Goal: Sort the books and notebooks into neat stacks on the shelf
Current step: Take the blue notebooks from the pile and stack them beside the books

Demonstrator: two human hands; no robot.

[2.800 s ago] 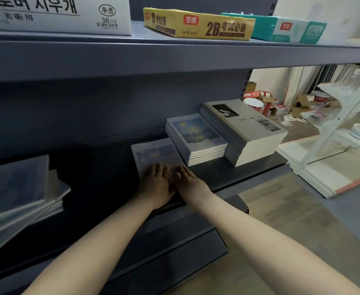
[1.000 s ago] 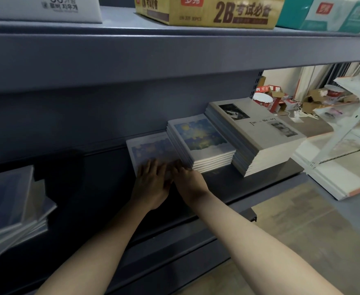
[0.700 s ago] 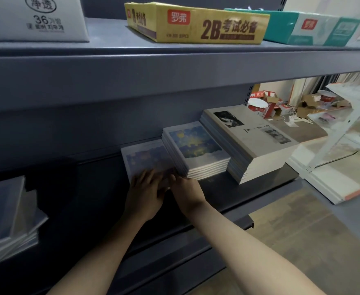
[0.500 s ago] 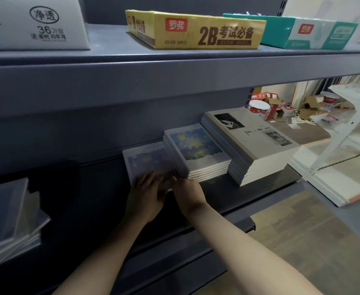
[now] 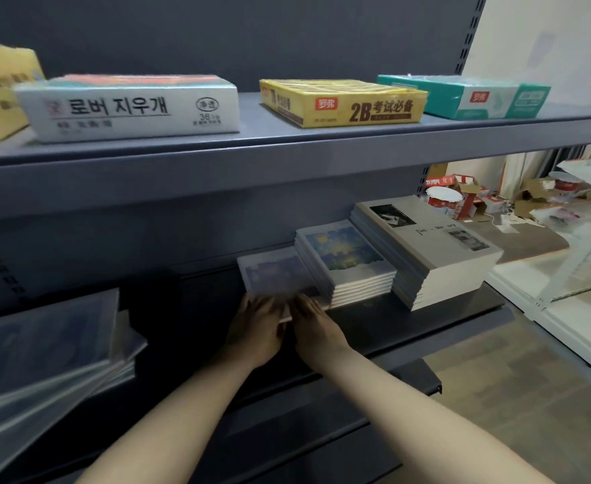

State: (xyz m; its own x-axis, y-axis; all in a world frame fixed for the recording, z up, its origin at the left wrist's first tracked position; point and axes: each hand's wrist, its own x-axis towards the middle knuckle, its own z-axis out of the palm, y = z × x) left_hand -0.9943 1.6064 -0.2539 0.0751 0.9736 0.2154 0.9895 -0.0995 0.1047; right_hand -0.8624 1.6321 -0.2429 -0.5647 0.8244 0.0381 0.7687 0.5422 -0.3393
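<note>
Pressing flat fingers on the near edge of the thin notebook (image 5: 274,274), left hand (image 5: 257,331) and right hand (image 5: 316,333) have barely shifted; it stays against the blue-cover stack (image 5: 348,260), probably nearly squared.

Upper shelf, left: white box (image 5: 130,108), front face reads "로버 지우개", "36" and circled "净透". Right of it: yellow box (image 5: 342,103), front face reads "罗弗" on a red patch and "2B 考试必备". Lower shelf, right: grey book (image 5: 433,235), cover partly legible: "Tim Me ory".

We saw the left hand (image 5: 257,330) and right hand (image 5: 316,330) resting, seemingly flat-fingered, on a notebook (image 5: 274,274) near the shelf (image 5: 426,317) front edge.
</note>
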